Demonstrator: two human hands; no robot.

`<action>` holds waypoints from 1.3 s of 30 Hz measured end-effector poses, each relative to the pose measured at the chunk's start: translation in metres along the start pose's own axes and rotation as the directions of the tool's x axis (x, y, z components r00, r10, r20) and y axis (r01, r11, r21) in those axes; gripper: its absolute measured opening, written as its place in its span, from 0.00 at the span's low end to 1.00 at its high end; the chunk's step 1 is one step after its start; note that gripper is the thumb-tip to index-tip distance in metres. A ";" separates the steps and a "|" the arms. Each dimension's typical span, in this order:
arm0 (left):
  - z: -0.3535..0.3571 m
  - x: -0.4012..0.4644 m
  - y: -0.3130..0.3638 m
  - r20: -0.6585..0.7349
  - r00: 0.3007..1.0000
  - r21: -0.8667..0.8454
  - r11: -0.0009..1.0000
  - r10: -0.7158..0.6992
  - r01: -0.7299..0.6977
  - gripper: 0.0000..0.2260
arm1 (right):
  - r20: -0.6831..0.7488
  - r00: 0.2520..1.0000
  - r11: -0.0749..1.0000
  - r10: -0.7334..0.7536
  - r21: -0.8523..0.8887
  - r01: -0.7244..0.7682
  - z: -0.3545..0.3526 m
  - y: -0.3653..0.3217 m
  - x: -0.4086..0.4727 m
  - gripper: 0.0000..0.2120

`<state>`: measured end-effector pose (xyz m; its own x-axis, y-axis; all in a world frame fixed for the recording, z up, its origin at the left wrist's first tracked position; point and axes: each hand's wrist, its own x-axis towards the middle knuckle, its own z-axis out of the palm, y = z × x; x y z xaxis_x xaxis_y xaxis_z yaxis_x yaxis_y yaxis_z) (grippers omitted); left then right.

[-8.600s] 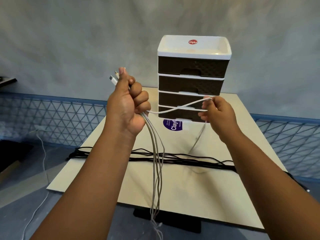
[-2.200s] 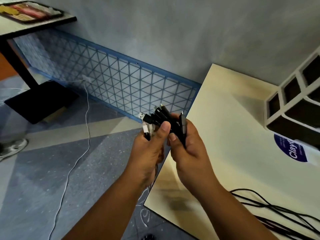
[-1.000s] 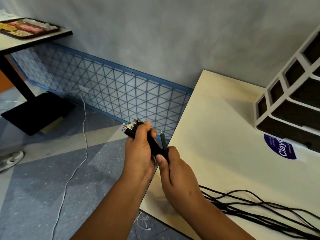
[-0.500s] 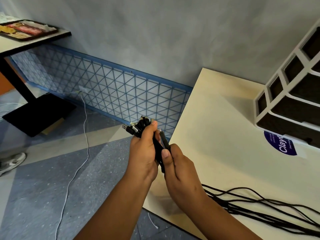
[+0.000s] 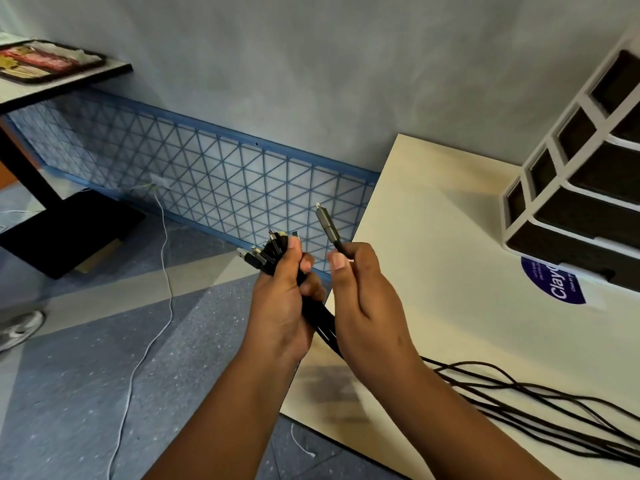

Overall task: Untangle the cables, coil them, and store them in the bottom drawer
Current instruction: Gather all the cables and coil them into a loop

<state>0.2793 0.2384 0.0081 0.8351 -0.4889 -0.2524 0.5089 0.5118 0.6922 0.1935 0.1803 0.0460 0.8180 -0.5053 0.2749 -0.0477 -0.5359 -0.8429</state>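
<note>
My left hand (image 5: 280, 299) grips a bundle of black cable ends (image 5: 266, 252), their plugs fanning out above my thumb. My right hand (image 5: 363, 296) pinches a single black cable just below its grey plug (image 5: 327, 223), held upright and a little apart from the bundle. From both hands the black cables (image 5: 540, 410) run down and right across the cream table (image 5: 450, 237). At the right edge stands the white and dark drawer unit (image 5: 581, 188), tilted in this view, with its bottom drawer (image 5: 568, 258) closed.
A blue round sticker (image 5: 554, 285) lies on the table by the drawer unit. A white cable (image 5: 152, 306) trails over the grey floor. Along the wall runs a blue mesh panel (image 5: 207, 181). At far left stands a black table bearing a tray (image 5: 45, 62).
My right hand has drawn one cable end out of the bundle and moved it right and up. Over the longer span I swapped the white cables for the black ones.
</note>
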 end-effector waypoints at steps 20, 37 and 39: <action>0.020 -0.024 0.002 -0.119 0.988 0.122 0.989 0.102 -0.088 0.17 | -0.132 0.987 0.991 -0.095 0.083 0.106 0.016 0.012 -0.026 0.10; 0.038 -0.119 0.020 0.052 0.978 0.021 0.978 0.204 -0.206 0.17 | 0.332 0.923 0.765 0.196 -0.640 0.067 -0.096 0.089 -0.131 0.15; 0.043 -0.144 0.015 0.075 0.974 0.033 0.976 0.215 -0.217 0.17 | 0.330 0.926 0.781 0.185 -0.621 0.065 -0.106 0.086 -0.157 0.16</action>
<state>0.1577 0.2862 0.0840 0.9067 -0.4193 -0.0465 0.3079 0.5824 0.7523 -0.0001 0.1414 -0.0208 0.9375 -0.3439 -0.0538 -0.3399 -0.8714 -0.3536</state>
